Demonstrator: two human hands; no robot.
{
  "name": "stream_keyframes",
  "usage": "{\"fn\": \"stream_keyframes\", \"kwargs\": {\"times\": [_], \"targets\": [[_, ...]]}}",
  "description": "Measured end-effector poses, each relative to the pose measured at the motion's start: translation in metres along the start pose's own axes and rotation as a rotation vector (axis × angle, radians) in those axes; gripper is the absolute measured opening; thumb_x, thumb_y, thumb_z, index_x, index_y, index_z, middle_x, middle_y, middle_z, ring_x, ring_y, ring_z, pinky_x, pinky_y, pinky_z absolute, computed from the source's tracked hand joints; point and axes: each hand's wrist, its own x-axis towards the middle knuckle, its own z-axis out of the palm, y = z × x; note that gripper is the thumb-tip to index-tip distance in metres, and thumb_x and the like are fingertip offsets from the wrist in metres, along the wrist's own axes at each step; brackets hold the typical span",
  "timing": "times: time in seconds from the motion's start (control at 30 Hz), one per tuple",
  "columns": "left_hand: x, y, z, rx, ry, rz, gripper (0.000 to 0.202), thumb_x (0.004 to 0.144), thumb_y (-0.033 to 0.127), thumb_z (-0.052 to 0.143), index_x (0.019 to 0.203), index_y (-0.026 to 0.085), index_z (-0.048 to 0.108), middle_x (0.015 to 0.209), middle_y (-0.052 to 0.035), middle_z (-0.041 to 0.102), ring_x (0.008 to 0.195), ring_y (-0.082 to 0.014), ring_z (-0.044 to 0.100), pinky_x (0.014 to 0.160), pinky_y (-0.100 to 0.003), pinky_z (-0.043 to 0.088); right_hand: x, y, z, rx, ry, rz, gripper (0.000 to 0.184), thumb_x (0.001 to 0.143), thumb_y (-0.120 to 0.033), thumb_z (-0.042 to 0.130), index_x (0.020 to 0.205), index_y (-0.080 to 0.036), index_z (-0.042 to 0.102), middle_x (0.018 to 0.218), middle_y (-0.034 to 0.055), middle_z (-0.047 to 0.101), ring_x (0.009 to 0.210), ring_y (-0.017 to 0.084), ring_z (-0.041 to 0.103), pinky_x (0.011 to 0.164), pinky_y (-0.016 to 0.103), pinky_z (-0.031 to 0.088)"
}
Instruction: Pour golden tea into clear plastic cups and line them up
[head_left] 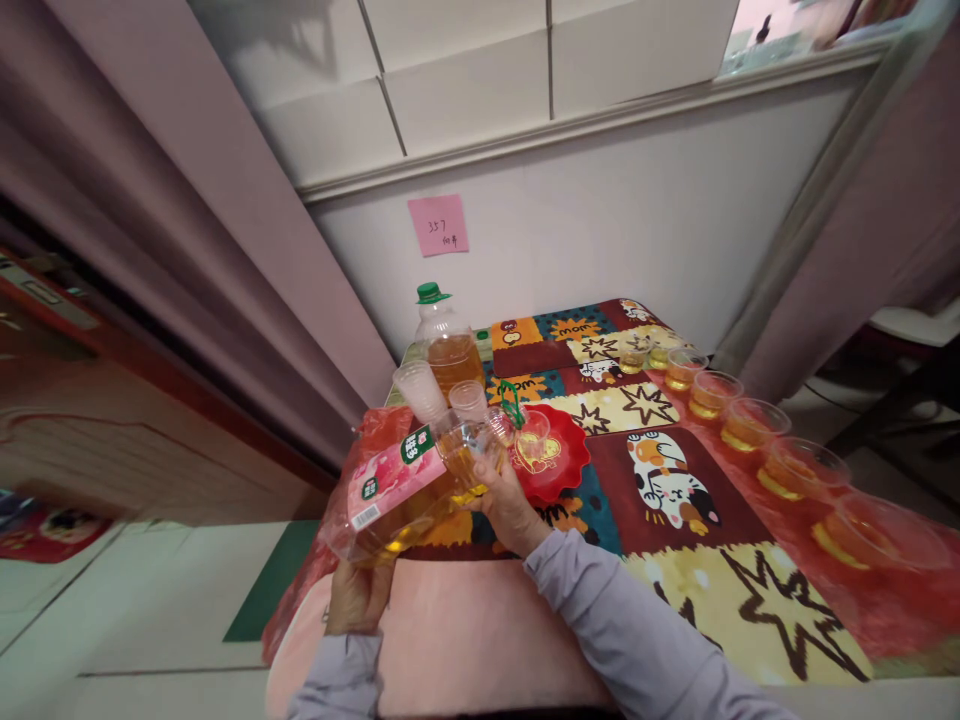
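Note:
A large clear plastic bottle (397, 480) with a pink label and amber drink in it is tilted, its neck toward the right. My left hand (360, 597) is closed around its lower end from below. My right hand (511, 508) grips it near the shoulder. A green loop (512, 404) hangs at the neck. By the bottle's mouth, a clear plastic cup (534, 432) is over a red scalloped plate (574, 462); whether drink is flowing into it I cannot tell. Two stacks of clear cups (420, 390) stand just behind the bottle.
A second large bottle (454, 362) of amber drink with a green cap stands at the back left. Several clear cups (752, 428) holding amber drink line the table's right side. Patterned mats (675, 485) cover the table. A pink note (439, 225) is on the wall.

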Motion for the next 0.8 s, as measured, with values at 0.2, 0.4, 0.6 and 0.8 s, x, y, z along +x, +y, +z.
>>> {"fn": "stream_keyframes", "kwargs": {"times": [0.2,0.4,0.6,0.8], "targets": [[0.002,-0.004,-0.003,0.012,0.066,0.017,0.062,0.087,0.053,0.09,0.143,0.03,0.077,0.15,-0.0059,0.075,0.155,-0.0376,0.056,0.119,-0.049,0.059,0.0,-0.002,0.001,-0.003,-0.033,-0.002,0.086,0.079,-0.053,0.093,0.152,-0.036,0.052,0.148,0.007,0.072,0.117,0.028,0.078,0.072,0.036,0.072],[0.002,-0.005,-0.004,-0.003,0.116,-0.021,0.062,0.083,0.052,0.093,0.14,0.034,0.079,0.151,-0.0051,0.075,0.162,-0.0398,0.046,0.123,-0.058,0.052,0.001,-0.001,0.001,0.006,-0.008,0.004,0.089,0.079,-0.054,0.094,0.154,-0.036,0.05,0.147,0.0073,0.072,0.121,0.029,0.077,0.076,0.039,0.074],[0.003,-0.008,-0.01,-0.034,0.104,-0.029,0.059,0.088,0.051,0.088,0.143,0.032,0.077,0.152,-0.0079,0.074,0.164,-0.0391,0.043,0.126,-0.06,0.048,0.0,-0.002,0.002,0.014,-0.005,0.007,0.086,0.08,-0.053,0.093,0.154,-0.038,0.052,0.146,0.0058,0.073,0.12,0.028,0.077,0.076,0.04,0.074],[0.004,-0.007,-0.01,-0.062,0.068,-0.012,0.059,0.087,0.046,0.092,0.142,0.031,0.078,0.154,-0.0074,0.073,0.164,-0.037,0.043,0.129,-0.053,0.045,0.0,-0.004,0.002,0.002,-0.03,0.018,0.086,0.082,-0.052,0.092,0.157,-0.039,0.052,0.152,0.0057,0.071,0.131,0.031,0.073,0.08,0.042,0.074]]}}
